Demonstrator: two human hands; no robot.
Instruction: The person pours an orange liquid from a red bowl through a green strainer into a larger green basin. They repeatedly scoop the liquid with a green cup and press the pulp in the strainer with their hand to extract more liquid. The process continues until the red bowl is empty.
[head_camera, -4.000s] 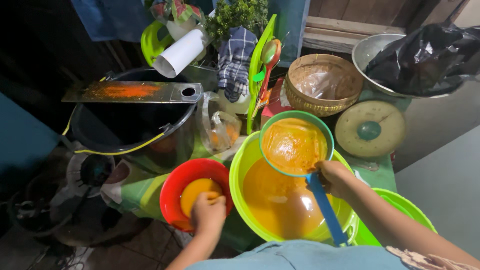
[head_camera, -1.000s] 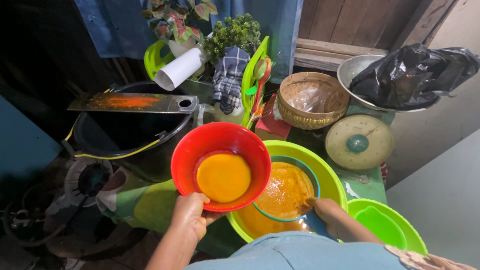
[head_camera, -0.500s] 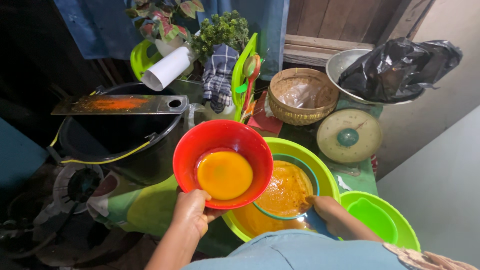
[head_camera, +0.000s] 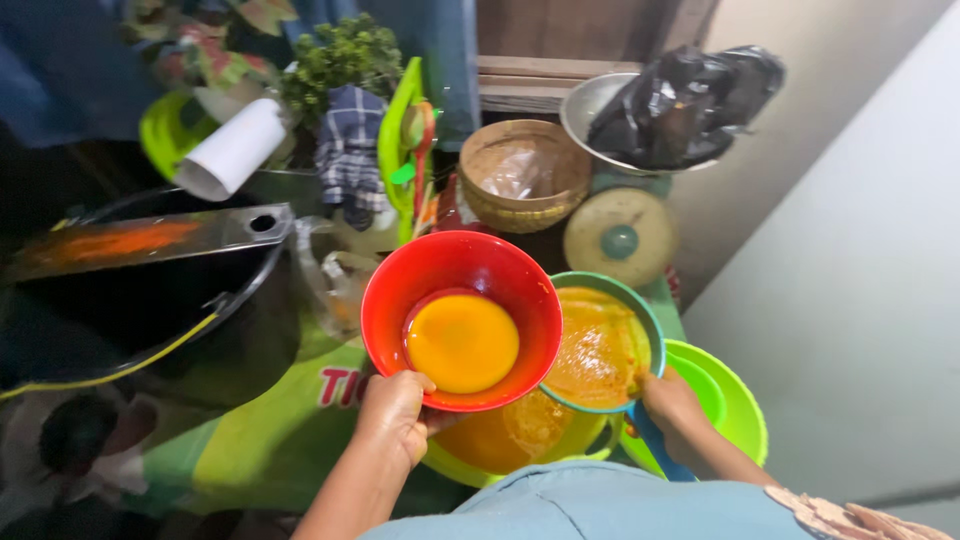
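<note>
Left hand: the left hand (head_camera: 392, 408) gripped the near rim of the red bowl (head_camera: 462, 318), fingers clamped on its edge.
Red bowl: held tilted just left of the strainer, its rim overlapping the strainer's; a pool of yellow-orange liquid (head_camera: 462, 342) lay inside.
Right hand: the right hand (head_camera: 672, 400) closed on the blue handle (head_camera: 655, 450) of the teal-rimmed strainer (head_camera: 600, 345).
Strainer: sat over the yellow-green basin (head_camera: 520, 440), which held orange liquid.
Right of strainer: green bowls (head_camera: 735, 405).
Beyond strainer: woven basket (head_camera: 524, 175), round lid (head_camera: 620, 237).
</note>
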